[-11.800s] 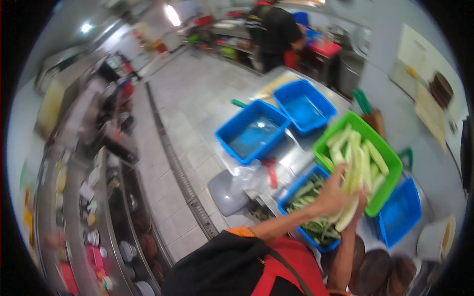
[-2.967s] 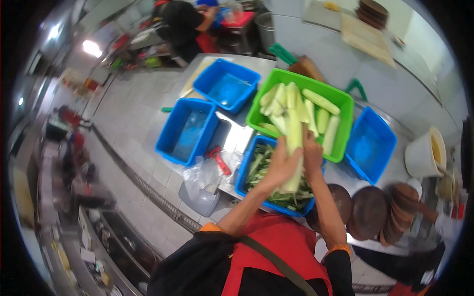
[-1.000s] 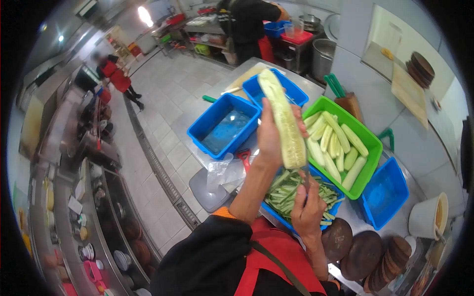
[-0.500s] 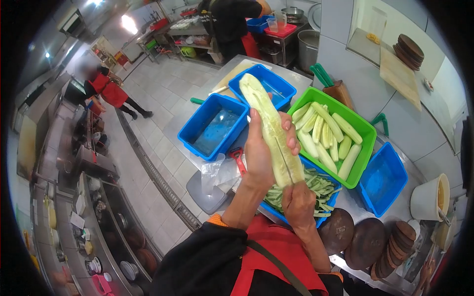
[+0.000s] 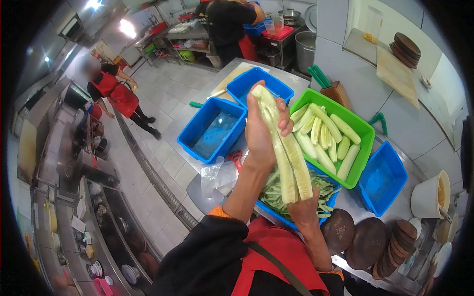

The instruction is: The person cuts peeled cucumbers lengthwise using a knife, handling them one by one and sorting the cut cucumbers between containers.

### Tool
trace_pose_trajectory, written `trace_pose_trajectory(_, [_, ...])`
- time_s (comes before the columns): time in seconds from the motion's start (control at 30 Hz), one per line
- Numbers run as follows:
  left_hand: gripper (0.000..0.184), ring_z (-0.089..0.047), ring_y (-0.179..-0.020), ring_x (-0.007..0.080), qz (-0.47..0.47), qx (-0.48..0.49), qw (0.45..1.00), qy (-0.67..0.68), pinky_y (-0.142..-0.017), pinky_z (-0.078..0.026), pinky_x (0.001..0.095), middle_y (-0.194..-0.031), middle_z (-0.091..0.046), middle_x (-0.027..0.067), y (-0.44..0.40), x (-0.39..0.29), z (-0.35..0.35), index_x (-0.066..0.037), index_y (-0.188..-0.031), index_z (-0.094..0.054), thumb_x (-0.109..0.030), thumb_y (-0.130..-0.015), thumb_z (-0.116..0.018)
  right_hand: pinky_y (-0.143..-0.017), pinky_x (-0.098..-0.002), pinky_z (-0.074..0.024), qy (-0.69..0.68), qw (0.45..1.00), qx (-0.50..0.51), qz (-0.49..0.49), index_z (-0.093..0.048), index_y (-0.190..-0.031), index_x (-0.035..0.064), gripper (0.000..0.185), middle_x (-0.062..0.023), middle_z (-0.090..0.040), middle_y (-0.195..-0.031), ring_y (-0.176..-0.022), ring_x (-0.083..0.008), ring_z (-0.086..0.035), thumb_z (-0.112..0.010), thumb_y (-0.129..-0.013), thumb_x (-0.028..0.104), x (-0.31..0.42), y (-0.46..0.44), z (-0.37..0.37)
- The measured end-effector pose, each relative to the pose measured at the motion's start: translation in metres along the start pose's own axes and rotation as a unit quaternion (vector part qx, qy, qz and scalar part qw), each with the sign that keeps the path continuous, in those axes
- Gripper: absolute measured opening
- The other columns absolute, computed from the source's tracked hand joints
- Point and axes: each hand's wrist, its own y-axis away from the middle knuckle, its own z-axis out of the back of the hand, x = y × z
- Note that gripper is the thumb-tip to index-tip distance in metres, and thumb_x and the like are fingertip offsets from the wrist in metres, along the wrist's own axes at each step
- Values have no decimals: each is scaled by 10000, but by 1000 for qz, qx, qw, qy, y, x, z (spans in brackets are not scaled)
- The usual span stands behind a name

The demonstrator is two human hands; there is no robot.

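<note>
Tiled kitchen, metal worktop (image 5: 302, 83). Left hand (image 5: 260, 135) is wrapped around the upper part of a pale cucumber (image 5: 292, 154), slit lengthwise and held tilted above a blue tub (image 5: 275, 215) of green strips (image 5: 321, 198). Right hand (image 5: 303, 207) is closed at its lower end; any contents are hidden. Adjacent stands a green tub (image 5: 345, 111) holding whole cucumbers (image 5: 345, 128).

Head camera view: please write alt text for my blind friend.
A left hand holds a long, pale vegetable slit lengthwise, right hand at its near end. Nearby: a green tub of peeled pieces, a blue tub of green strips.
</note>
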Motion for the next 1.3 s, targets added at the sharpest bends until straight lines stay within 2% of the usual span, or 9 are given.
trace_pose_trajectory(0.07, [347,-386,-579,69,11,-31,999,18,-459,-350,186,-847,-475,55,6,2,-2,-165,-1277,-408,-412,-1062,-293,-499,-383,-498,-112,991,-1,-73,-610,-1048,-20,295,-122,-572,-824,-599,-316,-625,-698,-777,58,-2,2,-1])
trace_pose_trajectory(0.27, [367,-427,-563,89,99,-20,995,20,-452,-399,212,-842,-478,62,29,14,-5,-167,-1300,-397,-427,-1056,-307,-487,-382,-493,-78,994,35,-69,-586,-1062,-14,271,-135,-556,-809,-595,-316,-624,-673,-815,56,-6,-6,-4])
trace_pose_trajectory(0.5, [400,-541,-658,179,55,-48,994,-77,-547,-482,286,-790,-485,73,36,19,-14,-179,-1316,-337,-454,-1057,-205,-525,-370,-504,-135,987,-21,-85,-590,-1066,-1,256,-136,-575,-838,-635,-333,-647,-666,-839,87,-10,-8,-11])
trace_pose_trajectory(0.73, [420,-593,-801,203,77,-27,990,-111,-754,-517,314,-812,-546,87,47,27,-6,-186,-1307,-375,-487,-1047,-240,-515,-387,-506,-46,997,-21,-52,-585,-1103,36,280,-111,-575,-839,-612,-303,-635,-651,-848,130,-21,-32,-7])
trace_pose_trajectory(0.87, [427,-586,-773,157,87,-17,996,-32,-664,-522,294,-999,-611,113,47,35,6,-192,-1332,-381,-489,-1044,-275,-493,-361,-492,75,997,-22,-3,-583,-1105,42,280,-102,-560,-835,-615,-271,-631,-638,-847,137,-39,-32,-6])
trace_pose_trajectory(0.97, [489,-544,-1067,167,73,-96,986,-119,-938,-461,334,-1133,-564,78,53,50,10,-84,-1367,-367,-440,-1032,-402,-507,-363,-483,116,993,-14,-3,-591,-1190,47,357,-103,-557,-841,-609,-275,-617,-628,-847,139,-44,-38,-2])
trace_pose_trajectory(1.03, [529,-517,-1120,179,-32,-19,881,-472,-976,-427,338,-1139,-552,93,71,54,18,-18,-1366,-347,-318,-987,-559,-526,-377,-482,191,981,21,24,-574,-1268,54,430,-108,-555,-845,-624,-297,-614,-616,-848,134,-61,-26,5])
trace_pose_trajectory(1.17, [495,-542,-1049,189,-13,30,861,-507,-917,-436,335,-1077,-559,139,82,53,5,4,-1269,-387,-230,-921,-650,-584,-403,-483,95,994,-20,-40,-552,-1318,54,508,-115,-546,-834,-677,-308,-599,-601,-815,95,-51,-43,16])
trace_pose_trajectory(1.3, [330,-615,-836,220,-63,44,816,-573,-739,-489,356,-909,-588,171,73,57,14,-3,-1156,-383,-161,-939,-576,-585,-410,-470,197,980,-23,-3,-537,-1314,13,538,-139,-534,-863,-723,-315,-592,-590,-783,81,-67,-42,12])
